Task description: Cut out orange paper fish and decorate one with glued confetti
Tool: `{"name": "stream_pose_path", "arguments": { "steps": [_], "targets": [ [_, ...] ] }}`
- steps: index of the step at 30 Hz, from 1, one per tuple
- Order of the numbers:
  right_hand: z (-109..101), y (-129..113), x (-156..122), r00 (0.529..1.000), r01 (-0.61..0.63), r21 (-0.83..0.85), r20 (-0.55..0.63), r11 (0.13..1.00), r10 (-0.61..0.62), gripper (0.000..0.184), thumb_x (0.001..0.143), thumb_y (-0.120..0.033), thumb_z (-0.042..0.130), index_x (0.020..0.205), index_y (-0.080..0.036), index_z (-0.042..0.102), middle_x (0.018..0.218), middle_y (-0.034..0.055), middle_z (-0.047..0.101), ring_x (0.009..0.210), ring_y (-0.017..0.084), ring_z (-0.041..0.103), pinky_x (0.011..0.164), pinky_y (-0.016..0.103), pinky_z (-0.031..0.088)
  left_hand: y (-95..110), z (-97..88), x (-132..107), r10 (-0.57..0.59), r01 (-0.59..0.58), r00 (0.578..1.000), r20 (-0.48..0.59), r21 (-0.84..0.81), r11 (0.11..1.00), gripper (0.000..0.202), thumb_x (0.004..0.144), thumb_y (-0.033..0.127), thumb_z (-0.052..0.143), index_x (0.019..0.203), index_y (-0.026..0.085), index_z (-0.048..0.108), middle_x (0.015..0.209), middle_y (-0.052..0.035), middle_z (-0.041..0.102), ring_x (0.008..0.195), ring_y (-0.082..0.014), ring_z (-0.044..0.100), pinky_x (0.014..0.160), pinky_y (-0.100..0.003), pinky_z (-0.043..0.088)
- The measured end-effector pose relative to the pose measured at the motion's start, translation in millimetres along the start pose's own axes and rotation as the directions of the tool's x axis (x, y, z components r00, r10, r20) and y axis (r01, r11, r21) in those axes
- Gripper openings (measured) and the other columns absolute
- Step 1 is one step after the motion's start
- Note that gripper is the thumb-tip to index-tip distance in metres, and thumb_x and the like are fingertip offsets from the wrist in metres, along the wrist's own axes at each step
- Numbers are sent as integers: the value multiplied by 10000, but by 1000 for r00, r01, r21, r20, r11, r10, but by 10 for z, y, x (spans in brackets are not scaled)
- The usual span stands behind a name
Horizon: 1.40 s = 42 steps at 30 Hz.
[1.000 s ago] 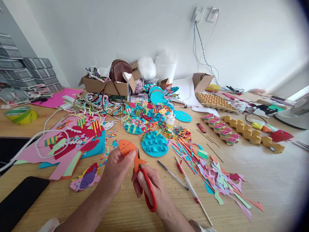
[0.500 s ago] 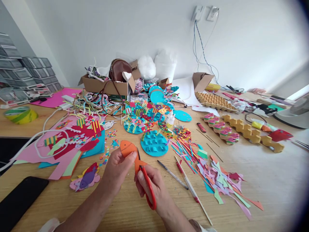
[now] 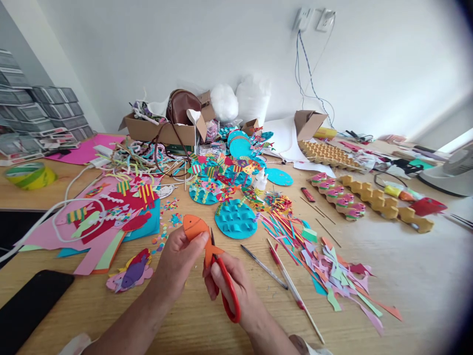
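Observation:
My left hand [image 3: 177, 261] pinches an orange paper fish [image 3: 195, 228] by its body, thumb on top, and holds it above the wooden table [image 3: 406, 276]. My right hand [image 3: 236, 286] grips red-handled scissors [image 3: 225, 281]. Their dark blades point up and sit against the fish's tail. Both hands are close together near the table's front edge.
A black phone [image 3: 29, 310] lies at the front left beside a purple paper fish [image 3: 133, 273]. Pens [image 3: 264, 266] and a heap of coloured paper scraps [image 3: 332, 271] lie to the right. Blue decorated discs [image 3: 236, 222], cardboard boxes [image 3: 162, 130], egg-carton strips [image 3: 384, 204] and a tape roll [image 3: 31, 175] crowd the back.
Almost nothing has moved. The scissors and my right hand shifted slightly at the fish's tail while my left hand kept hold of the fish.

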State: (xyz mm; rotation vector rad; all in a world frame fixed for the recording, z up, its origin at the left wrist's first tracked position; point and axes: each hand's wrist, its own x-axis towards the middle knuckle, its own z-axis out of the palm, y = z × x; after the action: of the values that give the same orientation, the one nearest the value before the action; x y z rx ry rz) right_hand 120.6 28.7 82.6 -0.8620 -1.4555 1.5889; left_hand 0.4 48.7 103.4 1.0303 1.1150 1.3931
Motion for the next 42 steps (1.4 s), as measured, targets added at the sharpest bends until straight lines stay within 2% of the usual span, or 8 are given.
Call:
{"name": "stream_pose_path", "arguments": {
  "steps": [12, 24, 32, 42],
  "targets": [
    [-2, -26, 3, 998, -44, -30, -47, 999, 43, 489, 800, -621, 427, 572, -189, 411, 447, -58, 369, 412, 67, 327, 404, 187, 281, -75, -51, -19, 18, -19, 999, 26, 42, 999, 185, 719, 267, 560, 575, 181, 481, 552, 62, 447, 557, -96, 377, 550, -206, 347],
    [8, 54, -13, 996, -58, -46, -69, 997, 55, 469, 840, -560, 426, 553, -190, 398, 433, -58, 389, 379, 52, 332, 374, 166, 271, -66, -37, -1, 17, -17, 1000, 24, 23, 1000, 198, 707, 269, 569, 563, 181, 465, 550, 66, 434, 552, -95, 362, 541, -210, 330],
    [-33, 31, -15, 1000, -4, -3, 0, 1000, 4, 440, 836, -557, 433, 618, -175, 451, 479, -44, 437, 440, 71, 375, 450, 188, 313, -20, -29, -15, -35, 37, 998, 55, -25, 999, 194, 699, 266, 576, 555, 181, 478, 529, 66, 452, 533, -91, 377, 538, -207, 339],
    [-36, -23, -16, 999, -51, -7, -13, 999, 51, 490, 776, -641, 449, 590, -188, 425, 462, -55, 408, 434, 72, 335, 432, 192, 291, -9, -32, -35, -107, 108, 991, 82, 1, 994, 215, 670, 282, 581, 525, 180, 459, 511, 60, 421, 513, -90, 356, 514, -206, 340]
  ]
}}
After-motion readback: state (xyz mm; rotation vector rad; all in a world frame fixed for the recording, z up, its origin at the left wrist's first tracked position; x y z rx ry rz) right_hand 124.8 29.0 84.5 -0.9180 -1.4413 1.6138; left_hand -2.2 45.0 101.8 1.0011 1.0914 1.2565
